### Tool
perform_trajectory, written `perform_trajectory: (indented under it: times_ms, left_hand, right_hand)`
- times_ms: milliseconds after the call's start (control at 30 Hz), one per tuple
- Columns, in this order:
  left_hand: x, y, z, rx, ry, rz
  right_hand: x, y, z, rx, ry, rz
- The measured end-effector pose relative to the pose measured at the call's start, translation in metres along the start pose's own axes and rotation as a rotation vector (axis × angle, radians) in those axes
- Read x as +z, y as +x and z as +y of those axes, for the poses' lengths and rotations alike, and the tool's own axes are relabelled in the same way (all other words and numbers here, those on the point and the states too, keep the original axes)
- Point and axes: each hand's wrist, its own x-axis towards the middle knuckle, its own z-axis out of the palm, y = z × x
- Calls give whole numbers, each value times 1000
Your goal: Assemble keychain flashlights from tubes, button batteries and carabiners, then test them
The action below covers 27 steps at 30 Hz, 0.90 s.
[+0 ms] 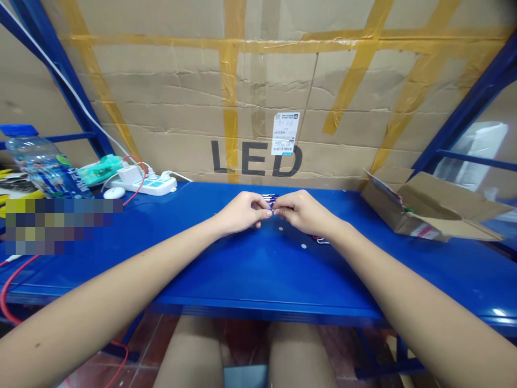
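The left hand (242, 213) and the right hand (299, 211) meet over the worktop (250, 275); the thumb and fingers of each close on one small part (273, 212), located between the two sets of fingertips, mostly hidden and too small to identify; shiny pieces (270, 197) lie just behind the fingertips; two white discs (304, 246) lie nearer the front edge; a partly covered metal clip (322, 241) lies near the right hand; an open carton (388, 211) stands at the right.

You have silvery, dark-banded pieces (270, 197) mid-frame above a blue table (242, 275), brown cardboard (173, 102) (crossed with amber tape (229, 81)) filling the top.
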Motion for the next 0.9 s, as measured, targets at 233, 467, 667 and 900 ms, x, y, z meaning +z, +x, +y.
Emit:
perform_trajectory:
  times_ms: [233, 467, 667, 900]
  left_hand:
    - [-3, 1, -6, 141, -44, -32]
    - [2, 3, -5, 173, 10, 77]
    - [-1, 1, 1, 61, 75, 26]
    - [-1, 4, -7, 238, 73, 96]
  right_hand:
    - [1, 0, 0, -14, -7, 18]
    - [-2, 0, -1, 13, 34, 53]
    - [1, -2, 2, -3, -23, 54]
    - [3, -1, 0, 129, 115, 47]
